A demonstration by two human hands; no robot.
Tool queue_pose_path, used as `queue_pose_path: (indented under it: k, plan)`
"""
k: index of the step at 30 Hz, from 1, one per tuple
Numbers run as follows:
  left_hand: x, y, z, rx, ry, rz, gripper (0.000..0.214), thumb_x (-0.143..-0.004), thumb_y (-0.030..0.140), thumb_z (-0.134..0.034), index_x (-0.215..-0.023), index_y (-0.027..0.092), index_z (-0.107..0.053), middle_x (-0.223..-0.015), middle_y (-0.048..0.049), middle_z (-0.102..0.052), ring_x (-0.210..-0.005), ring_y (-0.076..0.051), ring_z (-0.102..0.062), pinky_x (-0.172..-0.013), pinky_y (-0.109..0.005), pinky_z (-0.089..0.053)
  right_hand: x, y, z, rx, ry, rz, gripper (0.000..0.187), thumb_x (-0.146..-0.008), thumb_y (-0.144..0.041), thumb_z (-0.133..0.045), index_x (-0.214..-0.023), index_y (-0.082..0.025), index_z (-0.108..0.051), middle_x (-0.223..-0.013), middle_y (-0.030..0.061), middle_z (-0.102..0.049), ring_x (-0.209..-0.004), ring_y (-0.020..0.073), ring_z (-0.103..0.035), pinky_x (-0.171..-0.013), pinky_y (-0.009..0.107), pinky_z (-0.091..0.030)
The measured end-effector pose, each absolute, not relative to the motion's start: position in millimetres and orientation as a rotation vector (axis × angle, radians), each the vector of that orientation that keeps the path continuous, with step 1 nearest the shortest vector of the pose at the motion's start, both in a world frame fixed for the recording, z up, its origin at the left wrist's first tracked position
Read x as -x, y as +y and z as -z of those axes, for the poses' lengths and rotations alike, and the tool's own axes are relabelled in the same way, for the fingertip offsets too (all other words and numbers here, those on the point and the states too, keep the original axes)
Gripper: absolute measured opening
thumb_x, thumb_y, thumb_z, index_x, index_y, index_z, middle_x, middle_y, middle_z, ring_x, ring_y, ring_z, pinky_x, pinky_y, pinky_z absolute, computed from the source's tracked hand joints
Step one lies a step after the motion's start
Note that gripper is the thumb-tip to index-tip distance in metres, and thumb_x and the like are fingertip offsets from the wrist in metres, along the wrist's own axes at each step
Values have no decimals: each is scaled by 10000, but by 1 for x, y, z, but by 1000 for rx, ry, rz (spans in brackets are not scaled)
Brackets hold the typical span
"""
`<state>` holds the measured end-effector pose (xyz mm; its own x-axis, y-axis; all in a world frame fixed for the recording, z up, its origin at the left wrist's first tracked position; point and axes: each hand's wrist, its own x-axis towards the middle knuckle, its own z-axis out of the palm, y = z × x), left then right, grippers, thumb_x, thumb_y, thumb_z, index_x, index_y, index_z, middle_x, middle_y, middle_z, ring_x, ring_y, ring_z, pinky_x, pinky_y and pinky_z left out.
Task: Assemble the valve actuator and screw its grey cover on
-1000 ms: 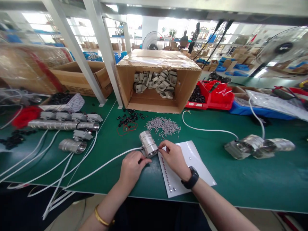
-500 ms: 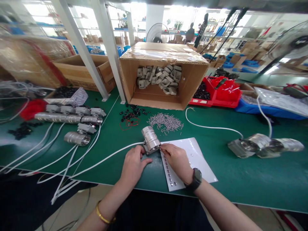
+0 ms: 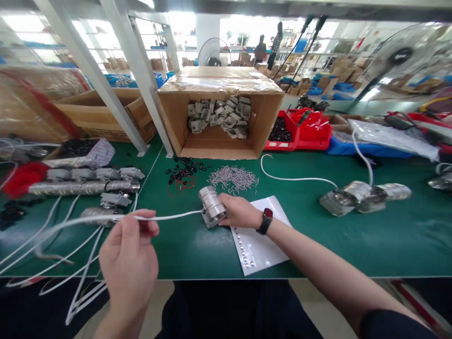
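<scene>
A silvery ribbed metal cylinder (image 3: 212, 205) with a grey base tilts on the green bench. My right hand (image 3: 242, 211) is closed around its right side, the fingertips partly hidden behind it. From the cylinder's left side a white cable (image 3: 178, 216) runs out to my left hand (image 3: 130, 256), which pinches it between thumb and fingers above the bench. The cable's free end is blurred at the left. Under my right wrist lies a white sheet (image 3: 264, 252) with small round clear dots along its left edge. A pile of small screws (image 3: 233, 179) sits just behind the cylinder.
A cardboard box (image 3: 219, 149) on its side holds grey housings. Small black parts (image 3: 187, 167) are scattered before it. Left are a row of metal cylinders (image 3: 84, 188) and trailing cables; right, more cabled cylinders (image 3: 356, 193), a red bin (image 3: 312, 136) and a blue tray (image 3: 370, 147).
My left hand has left the cylinder, moved left and taken hold of the cable, lifting it. My right hand has shifted from the cylinder's lower edge to grip its right side. The view has turned slightly.
</scene>
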<state>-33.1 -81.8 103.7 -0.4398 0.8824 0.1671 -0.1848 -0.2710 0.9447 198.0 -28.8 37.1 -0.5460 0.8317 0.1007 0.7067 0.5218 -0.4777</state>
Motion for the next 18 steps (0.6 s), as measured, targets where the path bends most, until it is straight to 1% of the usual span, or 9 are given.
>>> queue_pose_path:
  k: [2,4,6,8,9,11,14,16,18]
  plan:
    - [14,-62,-123,-1368,1234,-1672,244,-868,317,-536,-726,161,-659,-658,-5,-572,-564,-108,-476,-502,-208,-354,-192,-38,-36,1399,-2394,-476,486,-634,-335,-818,-987,-171,-527,-1010,66,-599,-811,239,-606,-627,294,-449]
    - [-15,-43,-147,-1710,1200,-1466,261,-876,289,-516,-696,164,-657,-538,23,-509,-496,-96,-443,-460,-204,-310,-190,-49,-39,1524,-2316,-401,512,-631,-375,-812,-991,-167,-515,-991,67,-597,-795,238,-604,-615,294,-447]
    - [-54,-31,-172,-1930,1058,-1345,301,-888,243,-489,-641,157,-638,-470,45,-452,-444,-84,-421,-442,-197,-286,-195,-61,-45,1645,-2210,-324,521,-685,-396,-773,-1053,-162,-489,-1014,80,-591,-824,239,-599,-635,298,-451]
    - [-95,-28,-196,-2075,826,-1286,337,-904,220,-462,-625,146,-636,-492,48,-487,-477,-81,-475,-492,-186,-324,-211,-75,-54,1753,-2032,-219,454,-753,-397,-713,-1069,-166,-483,-1024,87,-590,-864,242,-592,-668,305,-451]
    - [-114,-29,-205,-2126,712,-1236,343,-919,232,-438,-666,142,-652,-537,43,-529,-530,-88,-521,-537,-190,-356,-223,-82,-60,1793,-1925,-162,399,-775,-393,-687,-1046,-172,-494,-1010,82,-596,-865,239,-590,-673,304,-448]
    - [-142,-32,-212,-2162,584,-1162,293,-933,271,-415,-901,121,-664,-696,19,-621,-668,-118,-588,-631,-219,-410,-255,-98,-68,1857,-1719,-56,302,-782,-381,-667,-963,-187,-522,-952,57,-611,-837,230,-593,-660,294,-439]
    - [-154,-32,-193,-2185,546,-1029,404,-915,305,-454,-1255,88,-485,-965,-54,-647,-803,-158,-605,-724,-274,-451,-311,-122,-69,2005,-1549,58,309,-735,-383,-699,-920,-196,-538,-887,32,-617,-788,229,-595,-628,287,-425]
    - [-144,-29,-161,-2218,604,-867,467,-898,301,-476,-1322,114,-423,-1047,-73,-625,-804,-166,-601,-740,-299,-467,-344,-139,-59,2149,-1491,75,367,-691,-412,-732,-920,-192,-548,-858,34,-621,-760,239,-598,-629,296,-427]
    - [-131,-26,-125,-2223,746,-692,468,-889,288,-473,-1327,132,-425,-1036,-70,-628,-795,-180,-600,-750,-331,-480,-368,-152,-45,2258,-1446,54,398,-676,-432,-738,-927,-182,-556,-859,49,-626,-765,254,-605,-651,310,-438]
